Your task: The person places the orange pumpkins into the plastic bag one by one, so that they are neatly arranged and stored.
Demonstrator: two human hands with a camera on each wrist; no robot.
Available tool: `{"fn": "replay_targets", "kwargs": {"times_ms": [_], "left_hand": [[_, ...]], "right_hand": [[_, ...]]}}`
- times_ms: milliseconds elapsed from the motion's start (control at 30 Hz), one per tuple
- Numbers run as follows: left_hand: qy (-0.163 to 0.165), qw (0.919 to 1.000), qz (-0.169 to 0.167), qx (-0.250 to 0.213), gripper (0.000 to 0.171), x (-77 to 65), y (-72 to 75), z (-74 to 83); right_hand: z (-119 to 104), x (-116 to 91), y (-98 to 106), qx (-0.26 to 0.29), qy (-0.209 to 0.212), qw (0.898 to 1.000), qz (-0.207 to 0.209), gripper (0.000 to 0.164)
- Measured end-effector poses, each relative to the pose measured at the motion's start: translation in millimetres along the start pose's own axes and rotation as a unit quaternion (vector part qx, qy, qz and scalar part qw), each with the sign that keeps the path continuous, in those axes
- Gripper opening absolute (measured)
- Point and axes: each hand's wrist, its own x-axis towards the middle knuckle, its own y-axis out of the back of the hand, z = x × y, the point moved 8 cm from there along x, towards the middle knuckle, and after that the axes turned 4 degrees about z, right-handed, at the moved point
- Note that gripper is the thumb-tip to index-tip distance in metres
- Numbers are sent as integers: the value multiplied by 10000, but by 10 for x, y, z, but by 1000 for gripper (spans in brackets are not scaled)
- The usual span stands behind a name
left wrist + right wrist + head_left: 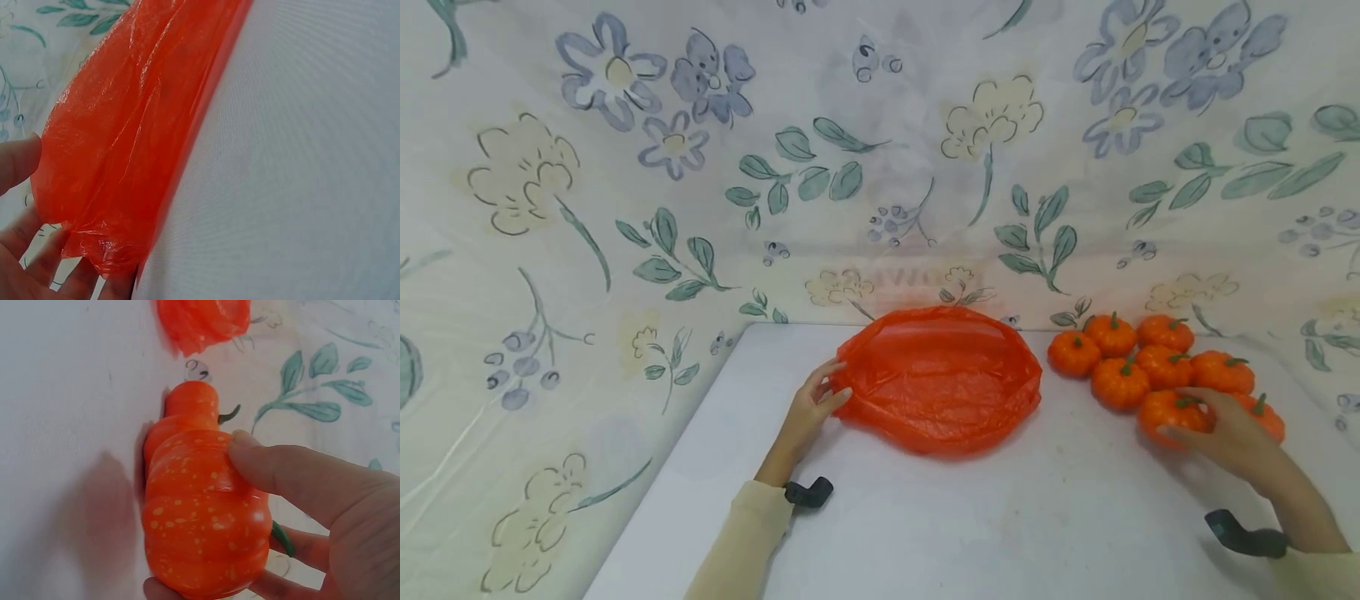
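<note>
An orange-red plastic bag (943, 367) stands with its mouth spread wide in the head view. At its left edge is my left hand (812, 404), thumb and fingers spread apart and touching the bag. In the left wrist view the fingertips (47, 253) pass partly behind the crumpled bag edge (115, 250). My right hand (1232, 433) grips a small orange pumpkin (1168, 417) with a green stem, at the front of a group of pumpkins. In the right wrist view the thumb (259, 459) presses one side of this speckled pumpkin (200, 519) and fingers curl underneath.
Several other small pumpkins (1120, 383) are clustered close together right of the bag, on the white table (925, 525). A flower-patterned sheet (880, 167) rises behind the table's back edge. Each wrist wears a black band mount (808, 492).
</note>
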Motion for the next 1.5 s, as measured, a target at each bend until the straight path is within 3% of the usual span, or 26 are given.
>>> {"fn": "replay_targets", "kwargs": {"times_ms": [200,467,1200,1500], "left_hand": [[44,9999,-77,-123,54,-1,-18,-8],[89,9999,4,-54,51,-20,-8,-14],[153,9998,54,111,51,-50,9,-1],[77,9999,-55,76,53,-28,-8,21]], "right_hand": [[-146,-26,-17,190,53,9997,134,92],[-275,-37,-162,290,-236,9993,4,107],[-1076,250,-374,851,823,9922,390,88],[-1420,538,-569,1170,1173,9862,40,84]]}}
